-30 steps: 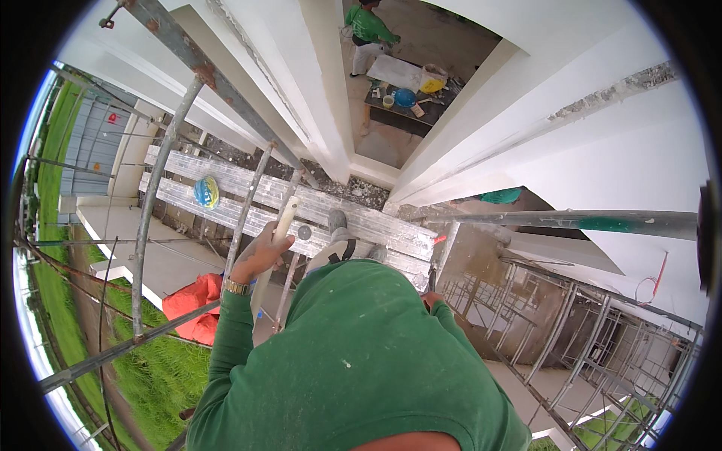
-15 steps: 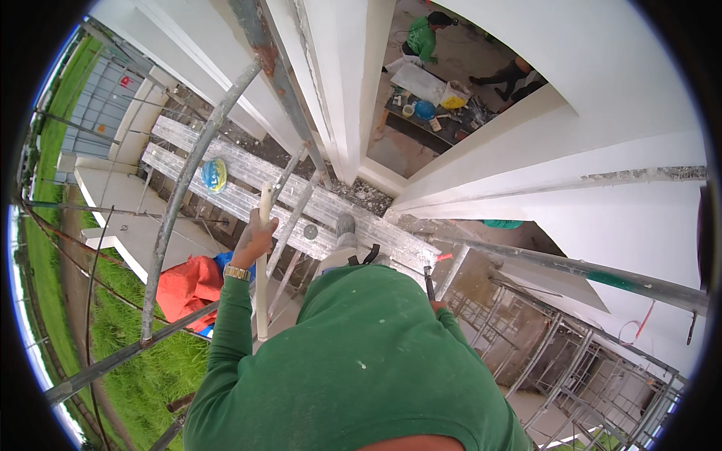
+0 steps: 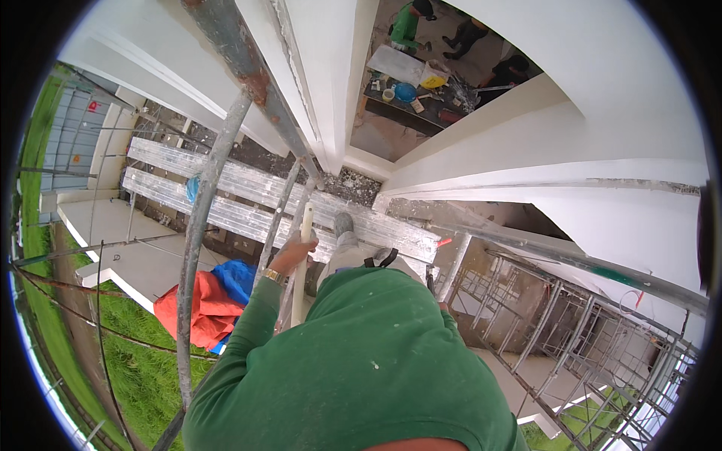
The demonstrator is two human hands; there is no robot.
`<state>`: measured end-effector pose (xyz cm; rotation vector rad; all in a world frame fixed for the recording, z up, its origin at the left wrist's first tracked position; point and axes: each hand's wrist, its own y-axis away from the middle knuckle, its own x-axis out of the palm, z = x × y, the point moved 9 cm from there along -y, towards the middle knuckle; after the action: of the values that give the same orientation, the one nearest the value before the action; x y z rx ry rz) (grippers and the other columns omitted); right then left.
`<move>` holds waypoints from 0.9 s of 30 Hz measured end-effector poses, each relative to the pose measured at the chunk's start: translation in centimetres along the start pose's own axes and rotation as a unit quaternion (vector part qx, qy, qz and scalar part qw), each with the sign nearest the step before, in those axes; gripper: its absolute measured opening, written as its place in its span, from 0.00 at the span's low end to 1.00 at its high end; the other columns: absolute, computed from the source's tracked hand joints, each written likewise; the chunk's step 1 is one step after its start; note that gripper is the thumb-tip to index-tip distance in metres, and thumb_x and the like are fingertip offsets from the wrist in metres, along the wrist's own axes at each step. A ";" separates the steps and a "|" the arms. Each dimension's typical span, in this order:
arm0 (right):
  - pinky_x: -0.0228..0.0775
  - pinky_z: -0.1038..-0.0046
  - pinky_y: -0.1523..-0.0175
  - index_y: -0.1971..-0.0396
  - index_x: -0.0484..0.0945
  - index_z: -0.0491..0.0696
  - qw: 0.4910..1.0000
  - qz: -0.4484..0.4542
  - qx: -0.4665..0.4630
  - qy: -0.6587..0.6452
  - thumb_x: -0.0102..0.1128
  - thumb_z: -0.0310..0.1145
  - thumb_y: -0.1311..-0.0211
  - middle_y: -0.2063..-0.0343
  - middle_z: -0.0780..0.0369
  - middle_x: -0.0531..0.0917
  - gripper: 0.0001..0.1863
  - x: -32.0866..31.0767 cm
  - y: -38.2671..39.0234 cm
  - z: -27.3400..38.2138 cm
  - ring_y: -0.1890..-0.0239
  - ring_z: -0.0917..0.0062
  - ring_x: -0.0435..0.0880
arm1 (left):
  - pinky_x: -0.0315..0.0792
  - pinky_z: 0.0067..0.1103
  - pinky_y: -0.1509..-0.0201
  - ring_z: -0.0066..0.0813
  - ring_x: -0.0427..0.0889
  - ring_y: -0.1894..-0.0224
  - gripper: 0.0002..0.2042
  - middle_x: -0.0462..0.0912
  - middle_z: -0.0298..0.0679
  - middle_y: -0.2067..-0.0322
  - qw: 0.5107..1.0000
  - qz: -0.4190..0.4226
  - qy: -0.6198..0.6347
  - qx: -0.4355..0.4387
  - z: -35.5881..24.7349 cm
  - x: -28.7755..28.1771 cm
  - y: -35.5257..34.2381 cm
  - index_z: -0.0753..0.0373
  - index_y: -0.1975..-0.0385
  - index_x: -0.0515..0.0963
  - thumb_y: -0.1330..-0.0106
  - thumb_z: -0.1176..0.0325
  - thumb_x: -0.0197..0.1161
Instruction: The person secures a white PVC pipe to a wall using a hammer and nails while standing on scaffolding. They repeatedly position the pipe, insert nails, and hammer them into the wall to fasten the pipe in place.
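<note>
My left hand (image 3: 292,252) grips a long cream-white bar (image 3: 303,282) held upright beside the steel scaffold tubes. My right hand (image 3: 441,306) is mostly hidden by my green-sleeved body, with a dark narrow tool (image 3: 430,279) in it. My grey boot (image 3: 344,225) rests on whitish, paint-spattered metal planks (image 3: 395,231). A blue round object (image 3: 192,188) sits on the planks to the left, partly behind a tube.
Scaffold tubes (image 3: 213,173) cross close on my left, another (image 3: 602,274) on my right. Red and blue tarps (image 3: 195,308) lie beside grass. Through a wall opening below, co-workers (image 3: 406,26) are around a cluttered table (image 3: 376,104). Scaffolding stands lower right.
My left hand and the cream bar have shifted rightward in view. The near tubes have shifted too, one now partly covering the blue round object. More co-workers show in the opening.
</note>
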<state>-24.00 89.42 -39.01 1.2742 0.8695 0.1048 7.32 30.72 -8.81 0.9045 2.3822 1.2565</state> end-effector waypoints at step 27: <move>0.79 0.60 0.66 0.70 0.81 0.40 0.917 -0.032 0.222 -0.330 0.70 0.46 0.46 0.74 0.52 0.85 0.21 -13.9 15.4 5.7 0.73 0.62 0.86 | 0.72 0.42 0.49 0.57 0.84 0.66 0.29 0.83 0.55 0.76 0.740 -0.096 -0.595 0.297 -12.3 -0.1 -7.7 0.66 0.70 0.82 0.32 0.40 0.54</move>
<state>-24.13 82.89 -18.59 1.5611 0.3460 -0.5818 -2.00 19.67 -8.08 1.0830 1.6202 -0.2943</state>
